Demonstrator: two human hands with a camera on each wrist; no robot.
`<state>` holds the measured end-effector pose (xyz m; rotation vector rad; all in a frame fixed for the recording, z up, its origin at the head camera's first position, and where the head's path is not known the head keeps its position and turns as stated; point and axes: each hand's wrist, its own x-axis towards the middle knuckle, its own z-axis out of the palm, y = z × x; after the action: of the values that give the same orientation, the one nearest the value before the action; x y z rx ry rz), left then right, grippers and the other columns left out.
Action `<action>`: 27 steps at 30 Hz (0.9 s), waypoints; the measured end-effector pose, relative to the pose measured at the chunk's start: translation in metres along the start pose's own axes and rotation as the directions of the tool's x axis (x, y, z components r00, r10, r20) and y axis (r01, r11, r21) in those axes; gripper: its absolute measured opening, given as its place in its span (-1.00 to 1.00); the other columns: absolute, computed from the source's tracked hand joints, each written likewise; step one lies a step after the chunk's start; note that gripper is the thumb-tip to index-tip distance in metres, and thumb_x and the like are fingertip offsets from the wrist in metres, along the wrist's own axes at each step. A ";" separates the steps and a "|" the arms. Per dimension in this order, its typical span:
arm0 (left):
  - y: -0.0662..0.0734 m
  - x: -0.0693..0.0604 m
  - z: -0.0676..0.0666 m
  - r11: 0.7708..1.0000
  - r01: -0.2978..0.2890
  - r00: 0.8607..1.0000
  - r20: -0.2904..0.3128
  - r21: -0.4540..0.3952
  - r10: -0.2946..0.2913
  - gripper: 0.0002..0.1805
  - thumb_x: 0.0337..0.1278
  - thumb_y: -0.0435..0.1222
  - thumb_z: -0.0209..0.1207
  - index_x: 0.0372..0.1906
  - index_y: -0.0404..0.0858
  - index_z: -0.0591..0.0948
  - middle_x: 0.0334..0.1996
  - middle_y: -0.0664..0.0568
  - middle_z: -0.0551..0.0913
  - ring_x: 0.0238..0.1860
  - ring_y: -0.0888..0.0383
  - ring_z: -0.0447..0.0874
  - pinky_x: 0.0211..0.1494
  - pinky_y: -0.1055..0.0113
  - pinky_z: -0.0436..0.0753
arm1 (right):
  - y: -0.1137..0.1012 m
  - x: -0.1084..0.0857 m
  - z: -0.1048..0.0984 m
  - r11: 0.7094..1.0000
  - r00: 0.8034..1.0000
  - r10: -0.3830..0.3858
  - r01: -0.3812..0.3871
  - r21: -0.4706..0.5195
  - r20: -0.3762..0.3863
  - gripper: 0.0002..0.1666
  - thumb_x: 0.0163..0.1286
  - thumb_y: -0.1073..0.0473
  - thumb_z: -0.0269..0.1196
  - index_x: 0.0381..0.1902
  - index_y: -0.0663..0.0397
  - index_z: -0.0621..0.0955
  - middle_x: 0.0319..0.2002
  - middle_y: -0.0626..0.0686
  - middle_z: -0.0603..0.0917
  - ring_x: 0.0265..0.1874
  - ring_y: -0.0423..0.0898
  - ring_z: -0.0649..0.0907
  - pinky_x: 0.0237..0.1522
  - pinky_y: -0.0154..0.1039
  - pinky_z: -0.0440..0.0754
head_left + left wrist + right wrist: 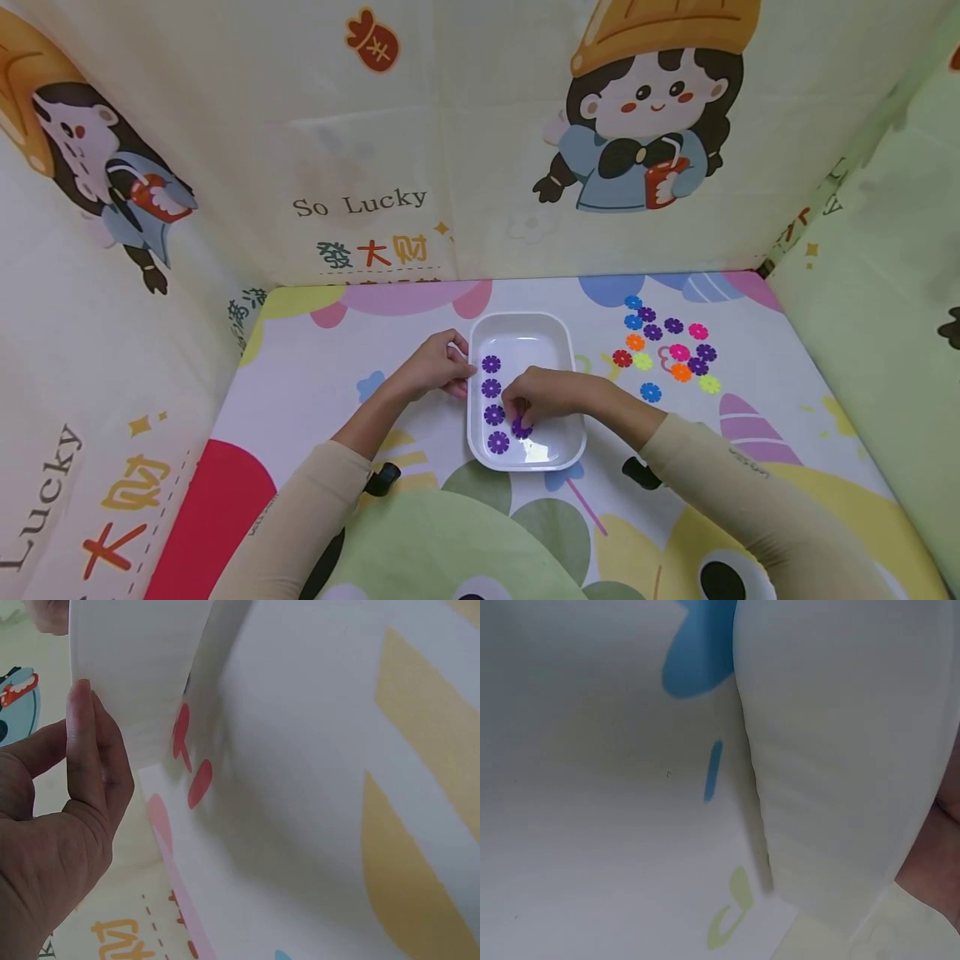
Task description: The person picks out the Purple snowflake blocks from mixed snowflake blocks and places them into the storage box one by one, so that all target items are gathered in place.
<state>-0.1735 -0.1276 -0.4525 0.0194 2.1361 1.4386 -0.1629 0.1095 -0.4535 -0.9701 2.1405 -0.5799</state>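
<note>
A white rectangular tray [553,350] with rounded corners sits on the table. Several purple notched snowflake discs [491,388] lie flat in a column along its left side. My right hand [546,393] reaches over the tray from the right, its fingertips pinching another purple snowflake disc [522,429] just right of the column's lower end. At the tray's left rim, my left hand [438,365] holds the edge; the left wrist view has its fingers against the outer wall. Only part of the right hand [936,855] shows beyond the tray wall [840,750] in the right wrist view.
Loose snowflake discs in blue, purple, pink, orange, red and yellow-green, such as a blue disc [650,392], lie scattered right of the tray. A printed cloth [300,417] covers the table. Patterned curtains [487,150] stand at the back and both sides.
</note>
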 end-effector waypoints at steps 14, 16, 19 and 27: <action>-0.001 0.002 0.000 1.000 -0.006 1.000 0.006 0.003 0.006 -0.65 0.32 -0.41 0.30 0.07 -0.33 0.42 -0.32 -0.18 0.67 -0.58 0.12 0.74 -0.23 -0.02 0.87 | 0.001 0.006 0.011 0.998 1.000 0.004 -0.003 -0.069 0.010 -0.85 0.35 0.22 0.44 -0.36 -0.15 0.68 -0.43 -0.21 0.64 -0.36 -0.27 0.57 -0.23 -0.44 0.67; -0.001 0.002 0.000 1.000 -0.005 1.000 0.006 0.008 0.005 -0.65 0.32 -0.40 0.31 0.07 -0.32 0.42 -0.32 -0.18 0.68 -0.57 0.11 0.74 -0.23 -0.02 0.87 | 0.001 0.005 0.012 0.997 1.000 0.008 -0.007 -0.076 0.010 -0.85 0.35 0.21 0.44 -0.37 -0.15 0.68 -0.44 -0.21 0.64 -0.38 -0.27 0.57 -0.24 -0.44 0.67; -0.001 0.003 0.000 1.000 0.000 1.000 0.005 0.014 0.000 -0.65 0.32 -0.39 0.31 0.07 -0.30 0.43 -0.33 -0.17 0.68 -0.56 0.10 0.76 -0.21 -0.03 0.87 | 0.001 0.005 0.013 0.996 1.000 0.014 -0.013 -0.083 0.005 -0.84 0.35 0.20 0.45 -0.38 -0.15 0.68 -0.45 -0.21 0.63 -0.39 -0.27 0.57 -0.26 -0.44 0.66; 0.000 0.001 0.001 1.000 0.003 1.000 0.001 0.014 -0.003 -0.65 0.32 -0.40 0.31 0.08 -0.31 0.42 -0.33 -0.17 0.67 -0.57 0.10 0.75 -0.22 -0.03 0.87 | 0.001 0.005 0.016 0.995 1.000 0.021 -0.022 -0.095 -0.005 -0.85 0.33 0.19 0.46 -0.37 -0.13 0.67 -0.47 -0.20 0.63 -0.41 -0.26 0.56 -0.28 -0.45 0.65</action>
<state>-0.1739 -0.1267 -0.4526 0.0229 2.1445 1.4216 -0.1538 0.1045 -0.4660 -0.9966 2.1957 -0.4738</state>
